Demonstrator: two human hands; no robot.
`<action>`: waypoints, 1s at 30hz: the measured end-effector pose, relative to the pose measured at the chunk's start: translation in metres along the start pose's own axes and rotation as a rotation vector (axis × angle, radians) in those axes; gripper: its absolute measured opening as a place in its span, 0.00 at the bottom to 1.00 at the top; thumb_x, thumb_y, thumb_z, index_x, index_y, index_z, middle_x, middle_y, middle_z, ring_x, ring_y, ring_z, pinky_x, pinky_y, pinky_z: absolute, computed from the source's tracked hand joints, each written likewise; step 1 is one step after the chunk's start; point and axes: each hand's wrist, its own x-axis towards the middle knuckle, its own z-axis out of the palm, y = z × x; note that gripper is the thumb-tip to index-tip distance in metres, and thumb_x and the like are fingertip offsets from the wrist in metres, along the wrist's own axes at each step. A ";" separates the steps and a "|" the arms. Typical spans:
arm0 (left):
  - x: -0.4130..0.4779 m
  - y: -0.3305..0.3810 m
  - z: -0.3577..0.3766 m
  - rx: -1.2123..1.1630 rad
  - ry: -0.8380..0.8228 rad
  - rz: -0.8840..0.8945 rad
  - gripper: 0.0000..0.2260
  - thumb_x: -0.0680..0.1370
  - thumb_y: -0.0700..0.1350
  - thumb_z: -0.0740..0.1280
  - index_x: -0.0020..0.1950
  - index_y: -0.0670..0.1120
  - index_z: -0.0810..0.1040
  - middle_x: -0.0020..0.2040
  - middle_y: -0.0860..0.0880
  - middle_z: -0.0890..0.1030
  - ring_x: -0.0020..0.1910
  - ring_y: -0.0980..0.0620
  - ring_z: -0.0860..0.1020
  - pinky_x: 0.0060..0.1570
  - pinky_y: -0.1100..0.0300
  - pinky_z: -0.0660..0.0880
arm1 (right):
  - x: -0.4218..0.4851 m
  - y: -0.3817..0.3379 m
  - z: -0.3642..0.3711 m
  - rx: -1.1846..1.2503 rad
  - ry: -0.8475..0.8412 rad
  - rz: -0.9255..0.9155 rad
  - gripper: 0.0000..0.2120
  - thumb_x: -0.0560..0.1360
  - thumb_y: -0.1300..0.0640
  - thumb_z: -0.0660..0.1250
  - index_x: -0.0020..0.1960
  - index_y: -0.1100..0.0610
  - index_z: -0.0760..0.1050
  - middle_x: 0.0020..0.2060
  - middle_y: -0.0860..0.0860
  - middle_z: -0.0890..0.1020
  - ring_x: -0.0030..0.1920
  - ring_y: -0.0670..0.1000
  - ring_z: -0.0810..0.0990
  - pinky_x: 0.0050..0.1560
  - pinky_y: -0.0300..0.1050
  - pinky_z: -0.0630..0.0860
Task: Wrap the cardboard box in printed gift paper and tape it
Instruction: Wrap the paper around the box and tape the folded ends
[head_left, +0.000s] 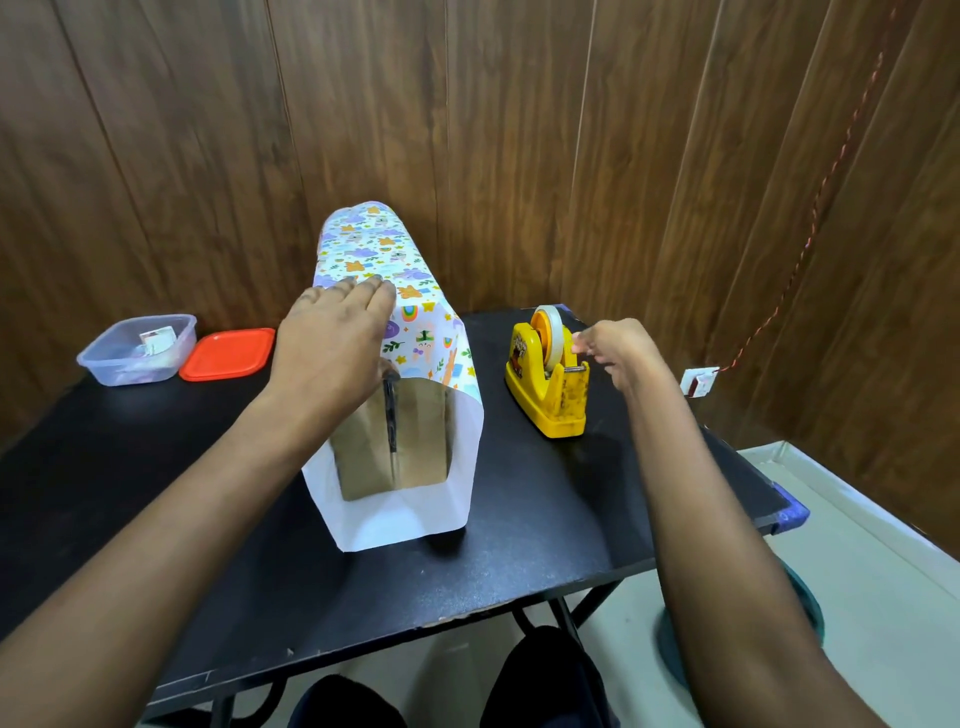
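**Head view: one hand on the wrapped box, the other at the tape**

Head camera looks down on a black table (156, 467) set against a wood-panelled wall (519, 130). The cardboard box (415, 441) lies lengthwise near the table's middle, running away from you. The printed gift paper (374, 244) is folded over its top and sides. At the near end the paper's white underside juts past the box as an open sleeve. The brown end of the box shows inside it, with a dark strip running down that end.

Your left hand (327, 353) lies flat on top of the wrapped box, fingers straight and together, pressing the paper down. It grips nothing.

Your right hand (621, 348) reaches to the yellow tape dispenser (545, 405), which stands just right of the box. Its fingers are curled, with the tips at the tape roll (553, 332) above the cutter. The hand is blurred, so you cannot tell whether tape is pinched between them.

At the far left of the table sits a clear plastic container (104, 364) with small items inside, and its orange lid (228, 353) lies flat just beside it.
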 end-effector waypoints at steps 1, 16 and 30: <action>0.000 0.000 0.000 -0.004 -0.002 -0.003 0.36 0.56 0.41 0.82 0.60 0.33 0.74 0.57 0.34 0.78 0.54 0.33 0.78 0.51 0.41 0.74 | -0.003 0.002 -0.002 -0.018 -0.016 0.019 0.05 0.71 0.69 0.65 0.46 0.64 0.78 0.39 0.54 0.75 0.38 0.49 0.71 0.42 0.42 0.68; 0.001 -0.002 0.005 -0.003 0.019 -0.009 0.37 0.57 0.42 0.82 0.62 0.34 0.73 0.59 0.34 0.78 0.56 0.33 0.77 0.53 0.41 0.72 | -0.014 0.066 0.029 0.478 0.060 0.098 0.16 0.76 0.50 0.67 0.33 0.58 0.72 0.26 0.51 0.78 0.30 0.48 0.75 0.33 0.40 0.71; 0.000 -0.001 0.004 -0.008 0.039 -0.004 0.38 0.51 0.42 0.83 0.57 0.33 0.76 0.53 0.34 0.80 0.49 0.33 0.80 0.47 0.42 0.75 | -0.024 0.064 0.049 0.964 0.074 0.211 0.13 0.77 0.55 0.66 0.38 0.62 0.72 0.34 0.57 0.78 0.36 0.52 0.79 0.38 0.46 0.78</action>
